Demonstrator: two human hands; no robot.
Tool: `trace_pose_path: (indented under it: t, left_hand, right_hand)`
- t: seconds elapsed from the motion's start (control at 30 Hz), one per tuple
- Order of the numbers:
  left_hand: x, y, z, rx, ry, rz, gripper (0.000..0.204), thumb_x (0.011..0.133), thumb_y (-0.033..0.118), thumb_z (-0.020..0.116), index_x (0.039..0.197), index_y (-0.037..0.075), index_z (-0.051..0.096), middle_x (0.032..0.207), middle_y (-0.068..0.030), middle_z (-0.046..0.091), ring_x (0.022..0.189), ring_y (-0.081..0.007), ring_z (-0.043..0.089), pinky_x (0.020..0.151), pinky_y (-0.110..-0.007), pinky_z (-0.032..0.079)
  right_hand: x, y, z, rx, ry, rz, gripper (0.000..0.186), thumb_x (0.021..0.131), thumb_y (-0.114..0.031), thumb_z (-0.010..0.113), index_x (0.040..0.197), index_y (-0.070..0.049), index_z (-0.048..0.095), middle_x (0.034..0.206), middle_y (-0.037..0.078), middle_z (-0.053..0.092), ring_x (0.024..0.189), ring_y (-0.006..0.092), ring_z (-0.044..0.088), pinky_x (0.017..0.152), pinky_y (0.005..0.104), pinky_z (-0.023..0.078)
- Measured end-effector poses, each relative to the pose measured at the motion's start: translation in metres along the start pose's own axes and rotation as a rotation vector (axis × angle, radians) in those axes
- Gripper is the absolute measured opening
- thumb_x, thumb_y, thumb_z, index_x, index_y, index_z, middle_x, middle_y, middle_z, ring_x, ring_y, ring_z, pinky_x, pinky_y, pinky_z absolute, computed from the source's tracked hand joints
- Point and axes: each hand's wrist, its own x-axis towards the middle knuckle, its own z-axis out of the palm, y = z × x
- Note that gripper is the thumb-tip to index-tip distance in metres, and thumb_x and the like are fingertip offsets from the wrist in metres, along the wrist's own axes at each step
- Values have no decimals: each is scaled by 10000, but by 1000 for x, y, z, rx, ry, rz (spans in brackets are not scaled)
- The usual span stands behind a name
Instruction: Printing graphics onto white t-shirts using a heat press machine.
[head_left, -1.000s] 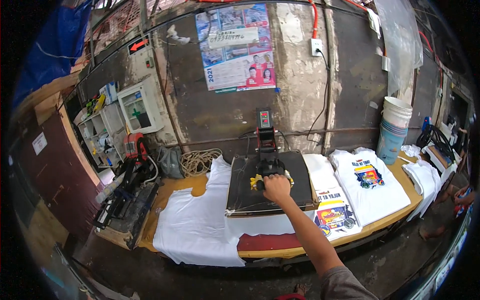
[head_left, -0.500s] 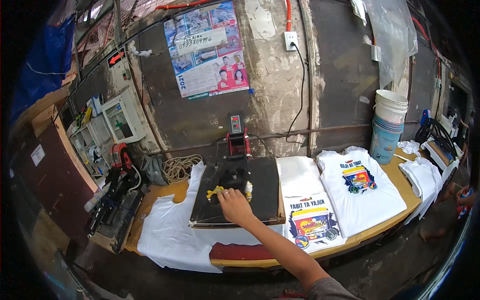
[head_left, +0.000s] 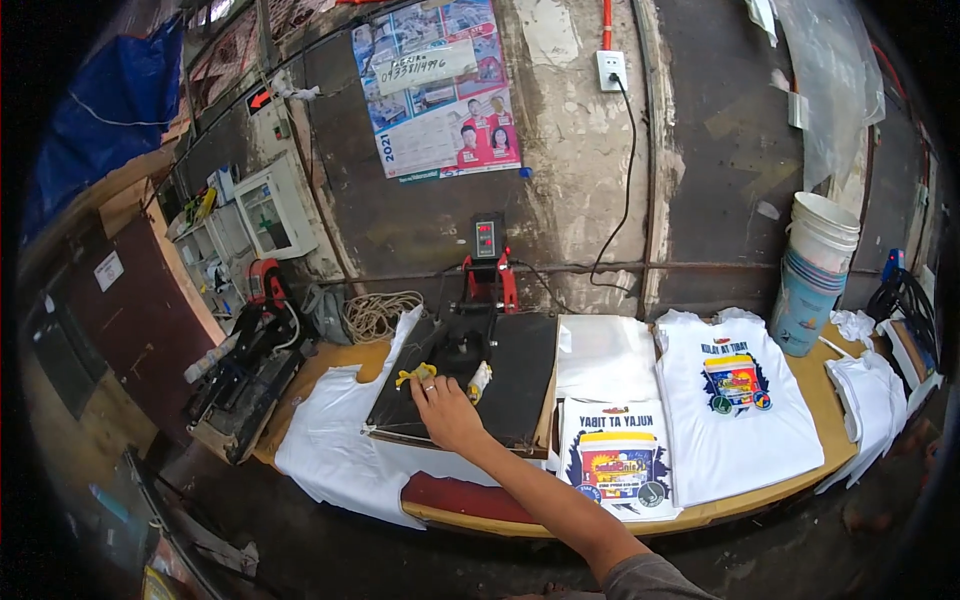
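My right hand reaches in from the lower right and is closed on the handle of a heat press. Yellow wrapping shows at the handle's left end, and a whitish wrapped piece at its right. The press's wide black top plate lies over a white T-shirt, which spreads out to the left. A small control box with red digits stands behind the plate. My left hand is out of view.
Right of the press lie printed transfer sheets and a stack of printed white shirts. Stacked buckets stand behind them. Another press and coiled rope are at left. The table's yellow edge curves along the front.
The press's top plate has swung a little to the left, with my right hand still on its handle. My view has also shifted, so the surroundings sit further right.
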Motion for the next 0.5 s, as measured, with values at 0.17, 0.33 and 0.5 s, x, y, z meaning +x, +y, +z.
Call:
trace_pose_path:
  t: [0.17, 0.33, 0.5]
  left_hand:
    - [13, 15, 1, 137, -37, -32, 475, 923, 286, 545, 1333, 55, 479, 1429, -182, 364, 1351, -317, 291, 1102, -409, 224]
    - [-2, -1, -1, -39, 49, 162, 286, 931, 271, 540, 1059, 36, 641, 1261, -154, 498, 1218, -292, 429, 1022, -380, 322]
    - [-53, -4, -2, -442, 136, -83, 224, 913, 204, 561, 836, 10, 642, 1035, -110, 572, 1004, -249, 543, 909, -340, 387]
  right_hand:
    - [0, 3, 3, 19, 13, -13, 568, 782, -135, 547, 1304, 51, 419, 1134, 190, 523, 992, 286, 501, 887, 365, 390]
    - [0, 10, 1, 14, 21, -34, 570, 784, -142, 549, 1305, 49, 419, 1138, 195, 521, 1001, 290, 501, 890, 369, 390]
    - [-2, 10, 1, 61, 20, -43, 605, 766, -170, 582, 1313, 33, 419, 1165, 205, 512, 1034, 297, 496, 929, 375, 378]
